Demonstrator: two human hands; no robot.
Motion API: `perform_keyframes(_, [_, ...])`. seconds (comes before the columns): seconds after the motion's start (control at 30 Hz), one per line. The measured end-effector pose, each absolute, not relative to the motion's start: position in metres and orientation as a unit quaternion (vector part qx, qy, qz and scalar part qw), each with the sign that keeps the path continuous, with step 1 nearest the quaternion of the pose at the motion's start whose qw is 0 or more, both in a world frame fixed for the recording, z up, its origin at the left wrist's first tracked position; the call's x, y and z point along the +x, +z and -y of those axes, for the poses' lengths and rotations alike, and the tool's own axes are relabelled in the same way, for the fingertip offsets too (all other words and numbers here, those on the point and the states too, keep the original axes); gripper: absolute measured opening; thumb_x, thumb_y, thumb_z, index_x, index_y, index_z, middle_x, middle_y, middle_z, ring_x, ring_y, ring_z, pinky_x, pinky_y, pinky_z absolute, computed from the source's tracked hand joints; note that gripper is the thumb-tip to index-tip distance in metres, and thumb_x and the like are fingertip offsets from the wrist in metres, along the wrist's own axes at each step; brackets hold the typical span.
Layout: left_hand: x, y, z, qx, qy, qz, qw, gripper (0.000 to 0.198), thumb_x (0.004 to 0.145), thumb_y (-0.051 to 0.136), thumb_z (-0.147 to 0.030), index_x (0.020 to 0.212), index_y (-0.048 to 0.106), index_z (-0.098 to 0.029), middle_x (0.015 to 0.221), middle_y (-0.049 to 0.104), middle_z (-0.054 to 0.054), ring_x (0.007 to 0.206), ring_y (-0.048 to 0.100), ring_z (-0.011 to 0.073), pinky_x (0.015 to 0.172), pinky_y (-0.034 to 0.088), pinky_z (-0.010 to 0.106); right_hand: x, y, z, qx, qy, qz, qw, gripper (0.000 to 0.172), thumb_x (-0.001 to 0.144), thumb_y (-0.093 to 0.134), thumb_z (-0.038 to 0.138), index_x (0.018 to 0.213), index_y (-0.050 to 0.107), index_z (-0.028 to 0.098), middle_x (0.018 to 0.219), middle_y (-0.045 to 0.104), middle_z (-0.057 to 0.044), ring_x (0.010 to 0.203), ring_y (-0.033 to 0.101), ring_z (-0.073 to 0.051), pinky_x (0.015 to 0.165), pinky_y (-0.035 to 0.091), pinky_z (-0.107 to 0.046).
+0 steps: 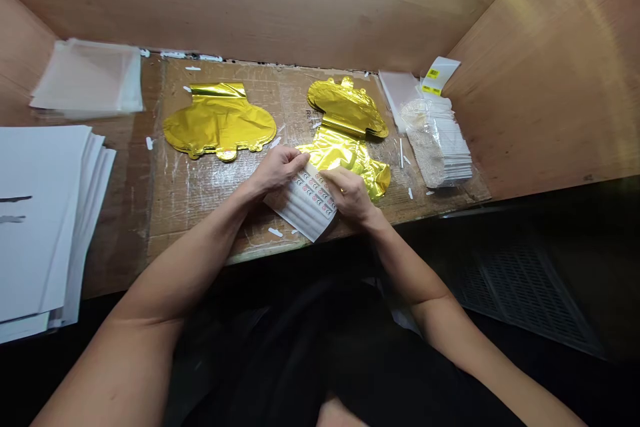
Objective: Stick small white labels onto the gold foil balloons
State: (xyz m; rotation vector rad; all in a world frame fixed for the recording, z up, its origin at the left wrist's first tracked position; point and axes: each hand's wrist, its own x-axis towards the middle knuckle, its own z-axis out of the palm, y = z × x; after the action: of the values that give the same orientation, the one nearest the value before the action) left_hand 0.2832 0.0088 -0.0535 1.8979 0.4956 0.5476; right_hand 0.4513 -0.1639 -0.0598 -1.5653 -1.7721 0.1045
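My left hand (277, 170) and my right hand (350, 195) both grip a white sheet of printed labels (306, 208), which is tilted above the table's front edge. The right fingers press on its upper right part, where rows of small red and black symbols show. Just behind my right hand lies a gold foil balloon (347, 107), its lower part partly hidden by the hand and sheet. Left of it lies a second gold foil balloon shape (219, 121), flat on the cardboard-covered table (200, 193), not touching either hand.
A stack of white paper sheets (45, 213) lies at the left, with transparent plastic sleeves (87, 77) behind it. At the right are a plastic bag of white sticks (437, 140) and a card with yellow labels (440, 77). Plywood walls (550, 67) enclose the table's back and right.
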Motion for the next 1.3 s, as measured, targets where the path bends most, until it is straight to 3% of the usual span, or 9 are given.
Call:
perform_keyframes(0.23, [0.283,-0.053,-0.007,0.783,0.239,-0.216,0.531,0.047,0.095,0.056,-0.049,0.062,0.042,-0.020,0.060,0.031,-0.004,0.056,0.028,0.0094,0.051,0.020,0.025,0.448,-0.060,0.164,-0.598,0.057,0.682,0.417,0.026,0.107,0.060,0.026,0.128,0.072,0.020,0.110,0.076,-0.011,0.098,0.072,-0.021,0.088,0.060,-0.035])
perform_keyframes(0.33, [0.283,-0.054,-0.005,0.784,0.253,-0.202,0.530,0.047,0.095,0.057,-0.047,0.061,0.040,-0.020,0.060,0.031,-0.004,0.056,0.027,0.0091,0.051,0.020,0.025,0.446,-0.054,0.162,-0.634,0.147,0.611,0.452,0.022,0.102,0.068,0.032,0.119,0.074,0.018,0.097,0.078,-0.006,0.084,0.072,-0.019,0.078,0.059,-0.033])
perform_keyframes(0.43, [0.284,-0.055,-0.004,0.779,0.262,-0.187,0.538,0.047,0.095,0.058,-0.047,0.061,0.042,-0.020,0.060,0.033,-0.004,0.056,0.027,0.0090,0.051,0.021,0.025,0.445,-0.050,0.160,-0.638,0.201,0.587,0.456,0.015,0.101,0.065,0.030,0.104,0.075,0.018,0.093,0.078,-0.004,0.083,0.071,-0.018,0.079,0.057,-0.031])
perform_keyframes(0.6, [0.285,-0.057,-0.002,0.760,0.264,-0.199,0.560,0.043,0.095,0.061,-0.048,0.064,0.053,-0.017,0.061,0.038,-0.004,0.056,0.031,0.0093,0.051,0.023,0.024,0.447,-0.053,0.162,-0.635,0.059,0.637,0.433,0.015,0.104,0.061,0.026,0.099,0.073,0.020,0.093,0.075,-0.006,0.087,0.069,-0.020,0.082,0.056,-0.034])
perform_keyframes(0.8, [0.285,-0.055,0.000,0.752,0.274,-0.203,0.564,0.044,0.095,0.061,-0.047,0.063,0.049,-0.019,0.059,0.036,-0.004,0.055,0.030,0.0091,0.051,0.022,0.024,0.447,-0.059,0.164,-0.597,-0.057,0.703,0.383,0.024,0.110,0.050,0.020,0.108,0.074,0.020,0.096,0.071,-0.009,0.088,0.067,-0.020,0.081,0.057,-0.033])
perform_keyframes(1.0, [0.286,-0.057,0.001,0.748,0.286,-0.218,0.558,0.045,0.096,0.061,-0.047,0.063,0.047,-0.020,0.059,0.035,-0.004,0.055,0.030,0.0096,0.050,0.021,0.025,0.450,-0.062,0.166,-0.589,-0.066,0.722,0.356,0.027,0.109,0.050,0.018,0.120,0.074,0.021,0.109,0.074,-0.012,0.096,0.071,-0.022,0.084,0.060,-0.035])
perform_keyframes(1.2, [0.287,-0.054,0.003,0.764,0.304,-0.200,0.533,0.046,0.096,0.060,-0.046,0.062,0.045,-0.020,0.060,0.035,-0.004,0.056,0.031,0.0098,0.052,0.023,0.026,0.449,-0.058,0.161,-0.633,-0.015,0.649,0.422,0.023,0.108,0.060,0.031,0.122,0.074,0.019,0.107,0.078,-0.010,0.093,0.072,-0.022,0.087,0.061,-0.036])
perform_keyframes(1.3, [0.287,-0.053,0.005,0.770,0.305,-0.193,0.526,0.045,0.097,0.058,-0.045,0.062,0.044,-0.020,0.060,0.035,-0.004,0.057,0.032,0.0099,0.053,0.024,0.026,0.450,-0.058,0.160,-0.635,0.007,0.658,0.404,0.021,0.108,0.059,0.029,0.117,0.076,0.020,0.099,0.078,-0.008,0.088,0.071,-0.020,0.083,0.059,-0.035])
